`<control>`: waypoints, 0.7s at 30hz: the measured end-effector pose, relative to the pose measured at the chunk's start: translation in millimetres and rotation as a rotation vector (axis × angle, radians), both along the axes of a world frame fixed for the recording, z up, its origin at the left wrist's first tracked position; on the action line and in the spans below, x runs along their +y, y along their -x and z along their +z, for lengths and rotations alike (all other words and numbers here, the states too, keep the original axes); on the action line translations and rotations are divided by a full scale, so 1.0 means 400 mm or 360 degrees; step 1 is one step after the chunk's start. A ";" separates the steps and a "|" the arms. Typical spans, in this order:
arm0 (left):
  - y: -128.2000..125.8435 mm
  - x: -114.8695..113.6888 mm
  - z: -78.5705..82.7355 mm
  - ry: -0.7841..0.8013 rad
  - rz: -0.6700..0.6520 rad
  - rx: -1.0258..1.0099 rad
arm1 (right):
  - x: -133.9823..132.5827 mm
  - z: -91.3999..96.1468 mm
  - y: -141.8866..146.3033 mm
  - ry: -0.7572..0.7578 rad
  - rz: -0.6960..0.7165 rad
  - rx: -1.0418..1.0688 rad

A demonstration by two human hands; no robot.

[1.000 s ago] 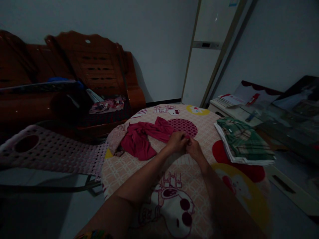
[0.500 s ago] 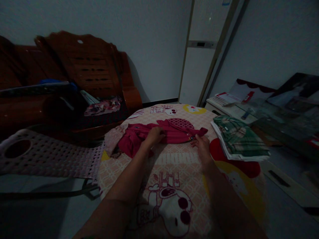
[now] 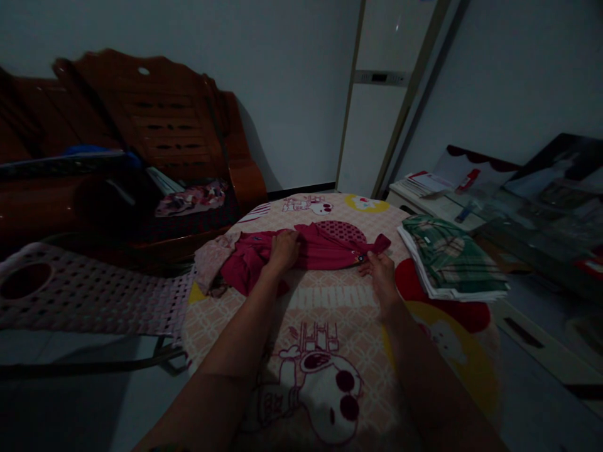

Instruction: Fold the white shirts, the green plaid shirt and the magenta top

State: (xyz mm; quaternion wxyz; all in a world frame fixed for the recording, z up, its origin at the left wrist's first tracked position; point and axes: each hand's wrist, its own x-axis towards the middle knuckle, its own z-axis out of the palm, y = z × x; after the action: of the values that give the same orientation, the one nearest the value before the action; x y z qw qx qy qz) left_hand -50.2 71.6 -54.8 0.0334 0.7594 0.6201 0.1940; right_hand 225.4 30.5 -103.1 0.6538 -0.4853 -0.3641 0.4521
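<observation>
Up at 12 o'clock, the left hand (image 3: pixel 284 248) has its fingers curled down tight into the middle of the magenta garment (image 3: pixel 325 250). The right hand (image 3: pixel 380 273) sits at the garment's 3 o'clock end, fingers close together on the hem. It's too dark to tell if they actually pinch it. The garment lies stretched sideways on the cartoon-print desk (image 3: pixel 330 301), with its 9 o'clock end over a pale pink cloth (image 3: pixel 210 257) by the rim. A folded green plaid stack (image 3: pixel 452 263) sits near, at 2 o'clock. Risk, I reckon: a sideways tug drags that bunched end and the pink cloth off the edge.
</observation>
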 end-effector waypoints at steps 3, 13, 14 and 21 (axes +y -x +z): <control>0.037 0.002 -0.012 0.0143 0.0190 0.0113 | -0.004 0.000 0.000 -0.0023 0.0012 0.0013; 0.071 -0.007 0.002 0.0241 0.0394 0.0079 | -0.005 0.015 0.002 0.0029 -0.0100 0.0061; 0.071 -0.007 0.002 0.0252 0.0387 0.0101 | -0.006 0.018 0.002 0.0040 -0.0127 0.0069; 0.071 -0.006 0.001 0.0259 0.0415 0.0182 | -0.016 0.028 0.003 0.0023 -0.0235 0.0045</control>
State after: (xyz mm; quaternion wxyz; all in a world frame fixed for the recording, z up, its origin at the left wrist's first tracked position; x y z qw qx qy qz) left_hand -78.5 69.0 -54.3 0.0339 0.6770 0.7281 0.1024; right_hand 224.1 23.9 -91.9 0.6869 -0.5092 -0.3149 0.4121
